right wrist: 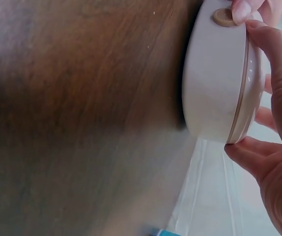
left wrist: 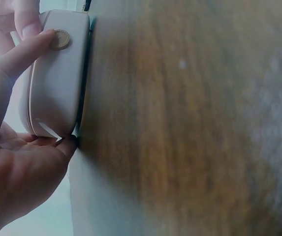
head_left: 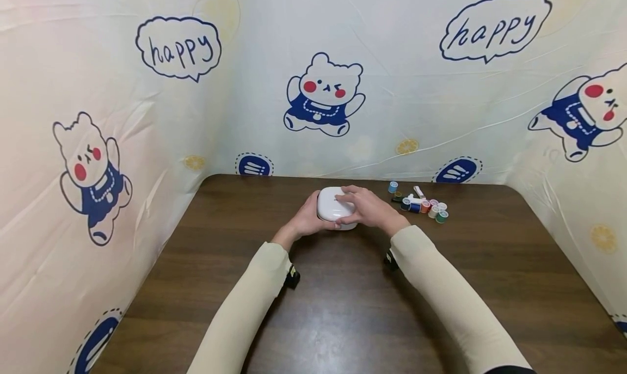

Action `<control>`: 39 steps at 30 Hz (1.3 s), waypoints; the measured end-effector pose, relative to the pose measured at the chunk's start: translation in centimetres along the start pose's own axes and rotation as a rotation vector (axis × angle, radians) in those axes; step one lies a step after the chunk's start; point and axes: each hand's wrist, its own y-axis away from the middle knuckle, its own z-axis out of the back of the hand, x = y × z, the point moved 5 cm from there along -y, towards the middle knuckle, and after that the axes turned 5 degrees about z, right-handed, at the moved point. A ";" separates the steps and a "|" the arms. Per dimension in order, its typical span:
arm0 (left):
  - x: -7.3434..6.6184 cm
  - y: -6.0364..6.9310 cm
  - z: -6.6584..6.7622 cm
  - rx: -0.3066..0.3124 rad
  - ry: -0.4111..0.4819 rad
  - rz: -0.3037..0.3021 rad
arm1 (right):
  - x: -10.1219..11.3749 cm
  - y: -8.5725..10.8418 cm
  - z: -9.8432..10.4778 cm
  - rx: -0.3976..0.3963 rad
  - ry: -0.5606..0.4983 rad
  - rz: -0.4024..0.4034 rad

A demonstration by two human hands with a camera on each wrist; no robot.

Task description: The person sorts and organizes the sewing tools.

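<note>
On table (head_left: 323, 308) | left fingers (left wrist: 68, 147), right fingers (right wrist: 251, 153) clamped round white case (head_left: 330, 204) | underside hidden

box (head_left: 330, 208) sitting on the table (head_left: 333, 314), left hand (head_left: 306, 218) at its left, right hand (head_left: 368, 208) at its right, thread spools (head_left: 425, 206) further right, and the curtain (head_left: 416, 91) right behind the table!

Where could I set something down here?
The table looks bare left of the left hand, between the sleeves, and right of the thread spools. It's crowded where the right hand also holds the white box, and among those spools.
</note>
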 end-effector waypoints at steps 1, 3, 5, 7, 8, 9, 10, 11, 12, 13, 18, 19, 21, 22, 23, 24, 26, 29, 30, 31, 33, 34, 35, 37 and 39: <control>0.0 0.0 0.0 0.001 0.002 0.000 | 0.0 0.0 0.0 -0.003 0.005 0.003; -0.1 0.0 0.1 0.002 -0.003 0.001 | 0.1 0.0 0.0 -0.007 0.012 0.009; -0.1 -0.1 0.1 0.005 -0.007 0.006 | 0.0 0.0 0.0 -0.013 0.018 0.013; -0.2 -0.1 0.2 0.007 -0.003 0.011 | 0.0 0.0 0.0 -0.021 0.023 0.017; -0.2 -0.1 0.2 0.009 0.000 0.014 | 0.0 0.0 0.0 -0.027 0.021 0.018; -0.2 -0.1 0.2 0.011 0.004 0.017 | 0.0 0.0 -0.1 -0.031 0.021 0.022; -0.2 -0.1 0.2 0.012 0.008 0.021 | -0.1 0.0 0.0 -0.035 0.020 0.023; -0.2 -0.1 0.2 0.011 0.012 0.022 | -0.1 0.0 0.0 -0.038 0.018 0.026; -0.3 -0.1 0.2 0.012 0.016 0.024 | -0.1 0.0 0.0 -0.042 0.016 0.030; -0.3 0.0 0.2 0.012 0.019 0.025 | -0.1 0.0 0.0 -0.045 0.014 0.034; -0.4 0.0 0.1 0.012 0.016 0.031 | 0.0 0.0 0.1 -0.068 0.018 0.049; -0.4 0.0 0.1 0.011 0.016 0.032 | 0.0 0.0 0.1 -0.072 0.021 0.050; -0.4 0.0 0.1 0.008 0.015 0.033 | -0.1 0.0 0.1 -0.077 0.021 0.050; -0.5 0.0 0.1 0.008 0.016 0.034 | -0.1 0.0 0.1 -0.077 0.022 0.051; -0.5 0.1 0.1 0.006 0.016 0.034 | -0.1 0.0 0.0 -0.078 0.021 0.051; -0.4 0.1 0.0 0.005 0.016 0.035 | -0.1 0.0 0.0 -0.077 0.020 0.052; -0.5 0.1 0.0 0.004 0.018 0.034 | -0.1 -0.1 -0.1 -0.078 0.019 0.053; -0.3 0.1 0.0 0.006 0.022 0.033 | -0.1 -0.1 -0.1 -0.081 0.016 0.059; -0.3 0.1 0.0 0.007 0.024 0.034 | -0.2 -0.1 -0.1 -0.082 0.016 0.060; -0.3 0.0 0.0 0.007 0.028 0.035 | -0.2 -0.2 -0.1 -0.084 0.016 0.062; -0.2 0.0 -0.1 0.008 0.034 0.038 | -0.2 -0.2 -0.1 -0.086 0.011 0.068; -0.1 0.0 -0.1 0.011 0.037 0.040 | -0.2 -0.2 -0.1 -0.088 0.007 0.071; -0.1 0.0 -0.1 0.013 0.041 0.040 | -0.2 -0.2 -0.1 -0.091 0.005 0.073; -0.1 0.0 -0.2 0.017 0.046 0.041 | -0.2 -0.2 0.0 -0.097 -0.001 0.075; 0.0 0.0 -0.2 0.021 0.048 0.043 | -0.2 -0.1 0.0 -0.101 -0.003 0.074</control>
